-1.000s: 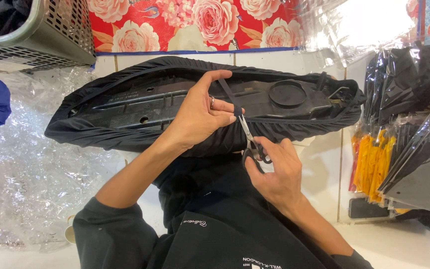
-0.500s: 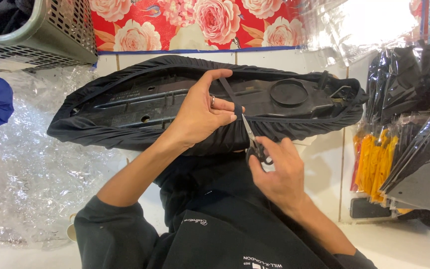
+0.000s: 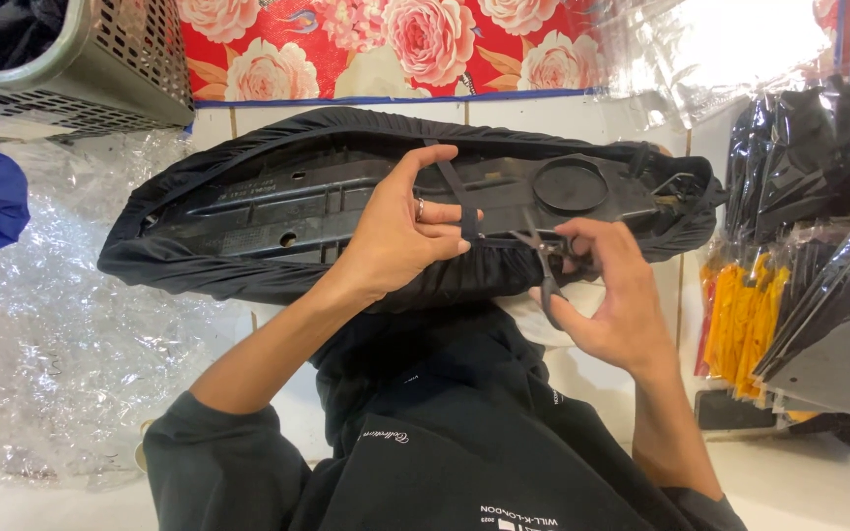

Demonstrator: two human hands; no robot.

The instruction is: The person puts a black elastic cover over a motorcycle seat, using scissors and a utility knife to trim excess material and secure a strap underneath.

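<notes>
since half a second ago the right hand (image 3: 614, 300) has come up from the near edge to the seat's underside, bringing the small dark-handled scissors (image 3: 546, 264) with it, and the blades now sit just right of the thin black elastic strap (image 3: 456, 197).

head view: the long black fabric-covered motorcycle seat (image 3: 346, 211) lies upside down across the person's lap, its hard plastic base facing up, near the middle of the scene. the left hand (image 3: 400, 231) rests on the base, thumb and fingers curled, pinching the strap so it runs taut from the far edge to the near edge of the cover. the right hand is closed around the scissors' handles, fingers through the loops. far left stands a grey perforated plastic basket (image 3: 100, 69); crinkled clear plastic wrap (image 3: 61, 324) lies at left; black and yellow packaged goods (image 3: 799, 256) hang at right.
</notes>
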